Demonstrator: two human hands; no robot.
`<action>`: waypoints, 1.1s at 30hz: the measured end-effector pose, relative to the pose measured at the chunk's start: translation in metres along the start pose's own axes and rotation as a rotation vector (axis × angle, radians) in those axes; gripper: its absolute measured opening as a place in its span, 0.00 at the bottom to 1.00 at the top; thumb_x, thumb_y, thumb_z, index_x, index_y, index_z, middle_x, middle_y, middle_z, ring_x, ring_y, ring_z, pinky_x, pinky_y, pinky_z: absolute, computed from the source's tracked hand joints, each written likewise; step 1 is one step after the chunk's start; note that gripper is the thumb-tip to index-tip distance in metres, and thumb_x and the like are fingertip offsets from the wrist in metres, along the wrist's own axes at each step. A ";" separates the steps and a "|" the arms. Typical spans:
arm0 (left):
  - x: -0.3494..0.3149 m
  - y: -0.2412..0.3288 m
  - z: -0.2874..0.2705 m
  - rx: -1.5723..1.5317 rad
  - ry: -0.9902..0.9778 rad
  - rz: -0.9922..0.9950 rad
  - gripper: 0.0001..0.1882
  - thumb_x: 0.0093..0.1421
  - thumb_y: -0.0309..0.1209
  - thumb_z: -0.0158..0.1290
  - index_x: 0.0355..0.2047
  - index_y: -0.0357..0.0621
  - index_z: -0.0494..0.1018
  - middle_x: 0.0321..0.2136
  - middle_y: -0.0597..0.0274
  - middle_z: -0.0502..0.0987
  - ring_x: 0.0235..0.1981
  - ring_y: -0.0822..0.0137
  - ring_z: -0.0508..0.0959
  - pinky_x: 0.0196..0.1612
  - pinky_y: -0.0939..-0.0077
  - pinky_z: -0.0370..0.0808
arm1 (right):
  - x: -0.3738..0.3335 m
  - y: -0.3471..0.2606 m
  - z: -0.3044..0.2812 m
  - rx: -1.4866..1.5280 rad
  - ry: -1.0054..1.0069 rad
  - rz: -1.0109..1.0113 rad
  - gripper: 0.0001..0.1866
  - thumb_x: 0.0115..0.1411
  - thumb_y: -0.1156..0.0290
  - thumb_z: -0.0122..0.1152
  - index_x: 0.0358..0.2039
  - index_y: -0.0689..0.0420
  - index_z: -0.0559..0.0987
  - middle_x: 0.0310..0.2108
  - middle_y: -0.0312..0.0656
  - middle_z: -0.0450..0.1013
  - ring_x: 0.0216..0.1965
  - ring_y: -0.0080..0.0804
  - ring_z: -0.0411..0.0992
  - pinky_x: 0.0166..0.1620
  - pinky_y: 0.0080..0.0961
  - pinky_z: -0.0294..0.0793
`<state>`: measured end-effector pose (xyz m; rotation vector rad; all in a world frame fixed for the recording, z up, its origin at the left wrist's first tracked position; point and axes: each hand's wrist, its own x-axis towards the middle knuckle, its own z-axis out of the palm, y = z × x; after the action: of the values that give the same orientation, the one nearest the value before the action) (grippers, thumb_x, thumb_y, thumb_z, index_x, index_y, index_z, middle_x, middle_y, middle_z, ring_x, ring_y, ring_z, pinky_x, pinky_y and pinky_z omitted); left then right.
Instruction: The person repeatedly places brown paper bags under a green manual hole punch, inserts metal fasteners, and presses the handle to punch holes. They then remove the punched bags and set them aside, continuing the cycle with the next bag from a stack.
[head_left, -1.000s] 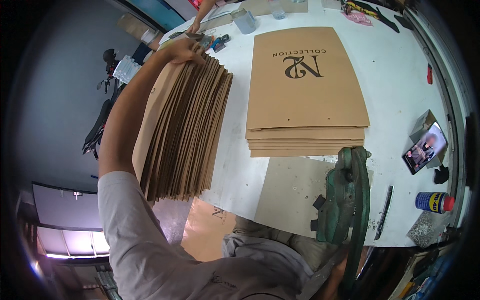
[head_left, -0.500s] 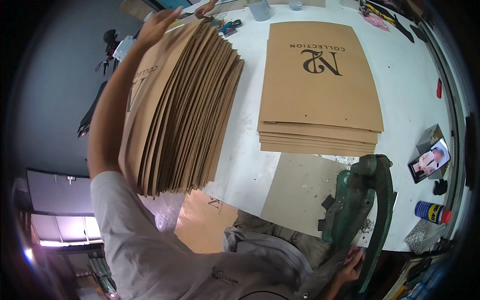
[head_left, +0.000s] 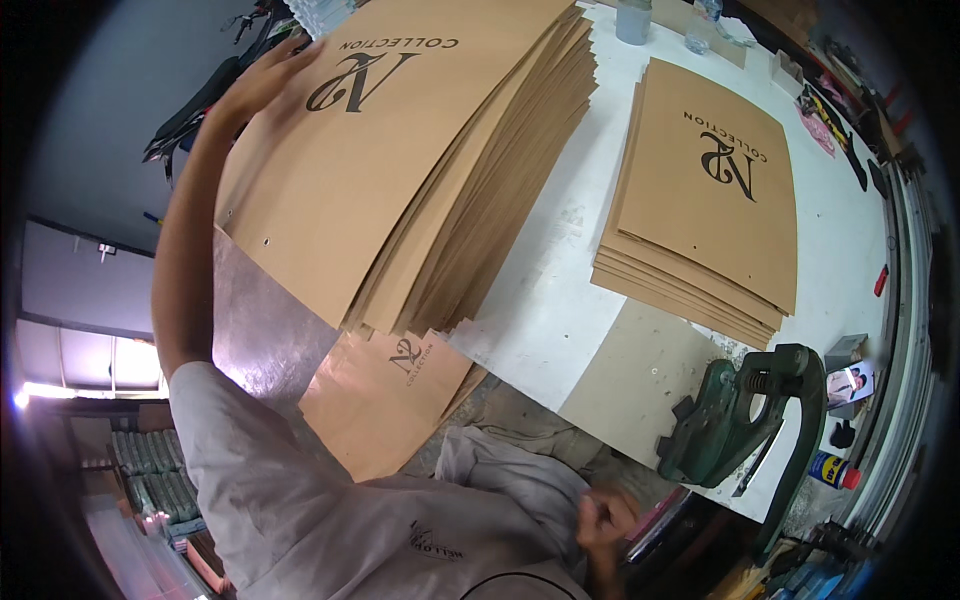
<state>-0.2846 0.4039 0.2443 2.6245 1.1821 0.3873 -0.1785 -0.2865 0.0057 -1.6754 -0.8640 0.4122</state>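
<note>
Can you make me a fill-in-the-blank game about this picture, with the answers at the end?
1. The person's ____ hand is at the edge of the taller brown pile.
2. In the picture, the lower brown pile is to the ____ of the taller one.
3. The colour of the lever tool is ____.
4. The blue can has a ____ cap.

Missing words: left; right; green; red

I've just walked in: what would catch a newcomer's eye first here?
Most likely the big stack of brown paper pieces on the left, with a dark printed emblem on top and the person's left hand at its far left edge. Next, a lower brown stack on the right of the white table, and the dark green metal tool at the near right.
</note>
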 end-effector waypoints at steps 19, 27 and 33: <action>-0.027 -0.095 -0.002 -0.685 -0.479 -0.418 0.40 0.68 0.62 0.49 0.63 0.39 0.70 0.55 0.54 0.79 0.51 0.66 0.81 0.55 0.68 0.77 | 0.251 -0.084 0.247 0.220 0.152 -0.858 0.57 0.58 0.26 0.55 0.77 0.47 0.50 0.77 0.62 0.34 0.77 0.65 0.30 0.71 0.72 0.30; -0.017 -0.162 -0.008 -0.754 -0.539 -0.183 0.35 0.72 0.53 0.46 0.67 0.36 0.66 0.60 0.58 0.75 0.58 0.70 0.75 0.62 0.74 0.69 | 0.251 -0.089 0.245 0.145 0.072 -0.850 0.60 0.52 0.28 0.62 0.76 0.47 0.52 0.77 0.61 0.36 0.77 0.66 0.33 0.70 0.75 0.29; -0.008 -0.147 -0.003 -0.779 -0.615 -0.354 0.37 0.74 0.55 0.40 0.70 0.40 0.62 0.66 0.54 0.69 0.65 0.59 0.69 0.67 0.65 0.64 | 0.254 -0.086 0.248 0.177 0.018 -0.841 0.62 0.52 0.30 0.64 0.78 0.40 0.43 0.77 0.60 0.32 0.77 0.64 0.28 0.70 0.77 0.28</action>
<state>-0.3929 0.4934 0.1989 1.6438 0.9757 -0.0436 -0.2032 0.0744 0.0579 -1.0244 -1.3732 -0.1073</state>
